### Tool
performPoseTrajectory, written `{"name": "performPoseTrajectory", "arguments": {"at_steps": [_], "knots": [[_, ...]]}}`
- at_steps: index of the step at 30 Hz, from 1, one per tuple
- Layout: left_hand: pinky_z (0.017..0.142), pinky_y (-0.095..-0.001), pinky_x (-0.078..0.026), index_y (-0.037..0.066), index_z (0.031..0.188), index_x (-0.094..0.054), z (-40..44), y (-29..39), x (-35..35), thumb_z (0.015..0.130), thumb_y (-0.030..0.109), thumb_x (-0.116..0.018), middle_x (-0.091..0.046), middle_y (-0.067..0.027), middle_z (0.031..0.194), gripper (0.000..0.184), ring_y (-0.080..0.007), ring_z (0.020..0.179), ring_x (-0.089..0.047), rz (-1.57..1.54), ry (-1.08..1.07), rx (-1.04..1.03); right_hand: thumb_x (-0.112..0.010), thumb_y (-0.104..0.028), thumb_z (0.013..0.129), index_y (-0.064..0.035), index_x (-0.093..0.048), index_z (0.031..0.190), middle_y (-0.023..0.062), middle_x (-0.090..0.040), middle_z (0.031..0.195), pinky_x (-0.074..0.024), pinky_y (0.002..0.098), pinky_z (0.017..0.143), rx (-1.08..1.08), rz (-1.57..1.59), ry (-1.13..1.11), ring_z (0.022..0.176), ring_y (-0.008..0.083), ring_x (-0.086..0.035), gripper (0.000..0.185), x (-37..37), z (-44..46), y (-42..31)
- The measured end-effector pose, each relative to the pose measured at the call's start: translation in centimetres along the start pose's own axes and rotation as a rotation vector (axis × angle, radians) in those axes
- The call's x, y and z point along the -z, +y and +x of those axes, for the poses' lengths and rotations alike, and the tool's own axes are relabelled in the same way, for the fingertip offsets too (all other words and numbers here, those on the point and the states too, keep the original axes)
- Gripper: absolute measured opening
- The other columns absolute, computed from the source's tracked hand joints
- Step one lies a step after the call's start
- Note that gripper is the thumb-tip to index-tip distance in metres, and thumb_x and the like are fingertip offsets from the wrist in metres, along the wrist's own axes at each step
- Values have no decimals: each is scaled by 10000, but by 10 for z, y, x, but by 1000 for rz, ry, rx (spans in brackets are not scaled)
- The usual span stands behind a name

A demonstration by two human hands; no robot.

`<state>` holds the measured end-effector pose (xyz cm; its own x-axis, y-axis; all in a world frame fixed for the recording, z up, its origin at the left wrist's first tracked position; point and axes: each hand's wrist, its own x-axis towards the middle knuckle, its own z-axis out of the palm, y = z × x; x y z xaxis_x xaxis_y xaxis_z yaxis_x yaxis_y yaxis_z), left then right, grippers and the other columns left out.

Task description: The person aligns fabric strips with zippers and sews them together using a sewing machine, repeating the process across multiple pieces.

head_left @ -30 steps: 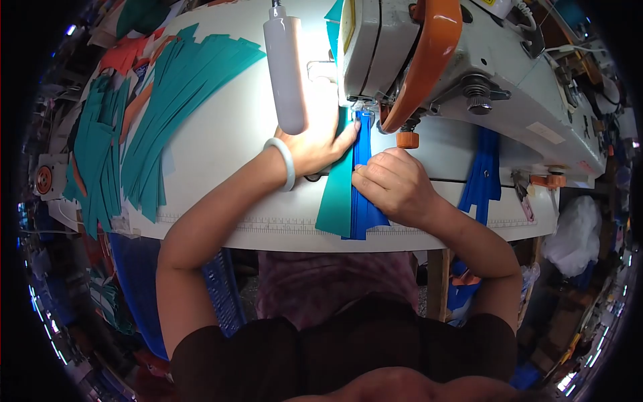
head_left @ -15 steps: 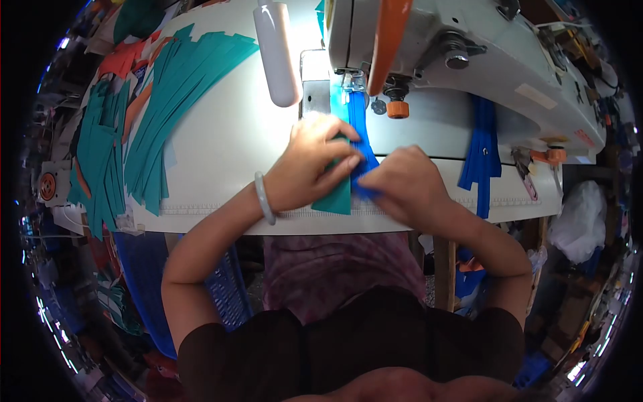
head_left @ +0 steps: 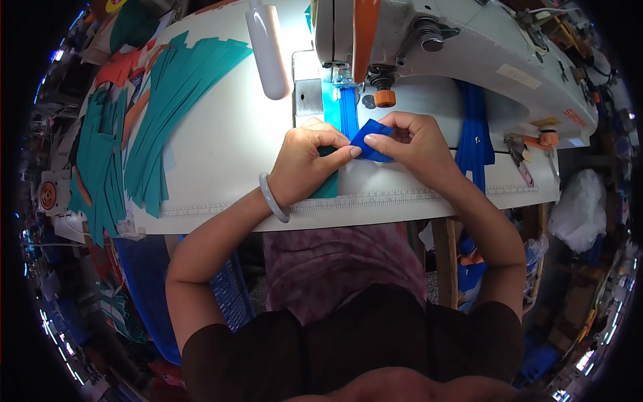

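A blue strip (head_left: 349,112) runs from under the presser foot of the sewing machine (head_left: 429,40) toward me, beside a teal strip (head_left: 331,106). Its near end is folded up to the right. My right hand (head_left: 418,144) pinches this folded blue end between thumb and fingers. My left hand (head_left: 311,161), with a pale bangle on the wrist, closes thumb against fingers at the left edge of the blue fold. Below that hand the teal strip's near end shows on the table.
Bundles of teal strips (head_left: 181,100) lie at the left of the white table (head_left: 221,147). A lamp (head_left: 268,53) hangs left of the needle. More blue strips (head_left: 473,127) hang over the machine bed at the right, near small snips (head_left: 522,167).
The blue strip's near end, flat at first, is now lifted and folded. My left hand has come back from beside the needle to the blue end. The camera view has shifted.
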<state>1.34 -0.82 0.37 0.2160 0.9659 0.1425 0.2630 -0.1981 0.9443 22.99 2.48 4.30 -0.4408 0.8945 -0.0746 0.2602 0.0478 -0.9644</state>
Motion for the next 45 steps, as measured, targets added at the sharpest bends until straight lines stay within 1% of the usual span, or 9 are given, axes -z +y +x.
{"name": "performPoseTrajectory", "arguments": {"at_steps": [6, 11, 15, 20, 26, 31, 36, 40, 45], "knots": [[768, -295, -481, 4, 929, -781, -10, 0, 0, 882, 103, -791, -732, -85, 964, 109, -175, 857, -585, 176, -22, -110, -743, -155, 893, 3, -751, 933, 52, -703, 798, -449, 224, 651, -4, -37, -3, 678, 83, -551, 164, -2, -4, 0], [854, -331, -524, 21, 1037, -758, -18, 17, 0, 833, 103, -805, -717, -104, 1096, 224, -231, 940, -634, 355, 4, -300, -742, -94, 884, -27, -727, 927, 40, -682, 865, -458, 239, 686, 60, -100, -16, 733, 107, -557, 80, -4, -16, -2], [957, -373, -552, 31, 1109, -715, -44, 36, -1, 829, 136, -775, -673, -118, 1225, 305, -259, 998, -667, 926, 64, -434, -691, -44, 858, -54, -682, 823, 53, -605, 794, -442, 293, 666, 815, -694, -25, 721, 163, -512, 37, -15, -32, 17], [1055, -418, -533, 20, 1126, -704, -46, 17, 6, 849, 110, -746, -680, -130, 1218, 294, -287, 1143, -664, 916, -38, -552, -723, -29, 825, -35, -688, 874, 100, -643, 948, -489, 316, 688, 1019, -949, -138, 790, 212, -563, 61, -31, -39, 34], [1001, -443, -568, 29, 1124, -711, -47, 10, 4, 821, 51, -739, -687, -138, 1248, 305, -313, 1168, -672, 892, -82, -517, -716, -14, 827, -9, -676, 881, 100, -643, 938, -490, 311, 693, 1012, -960, -173, 784, 200, -563, 68, -32, -39, 32], [962, -401, -591, 20, 1113, -711, -40, 2, 5, 826, 65, -734, -690, -137, 1233, 291, -299, 1117, -687, 830, -44, -540, -715, -16, 826, -7, -670, 886, 103, -635, 919, -486, 303, 683, 1025, -912, -184, 773, 198, -562, 75, -29, -26, 27], [857, -369, -599, 16, 1099, -715, -17, -3, 16, 825, 59, -723, -693, -132, 1228, 277, -278, 996, -696, 817, -35, -548, -701, -10, 830, -14, -662, 875, 95, -614, 878, -479, 306, 664, 1000, -907, -188, 744, 196, -548, 60, -26, 2, 29], [869, -330, -599, 19, 1031, -730, 1, -3, 23, 865, 97, -723, -708, -131, 1171, 183, -270, 1095, -702, 847, -44, -520, -646, -10, 809, -90, -547, 728, 53, -461, 749, -388, 320, 593, 1120, -861, -70, 650, 184, -413, 151, -28, 25, 37], [813, -329, -592, 23, 1025, -731, 4, -10, 27, 868, 94, -714, -710, -118, 1169, 173, -252, 1073, -706, 879, -63, -531, -696, -30, 838, -31, -645, 859, 74, -572, 834, -466, 322, 642, 1018, -914, -147, 713, 197, -513, 56, -24, 22, 32]]}}
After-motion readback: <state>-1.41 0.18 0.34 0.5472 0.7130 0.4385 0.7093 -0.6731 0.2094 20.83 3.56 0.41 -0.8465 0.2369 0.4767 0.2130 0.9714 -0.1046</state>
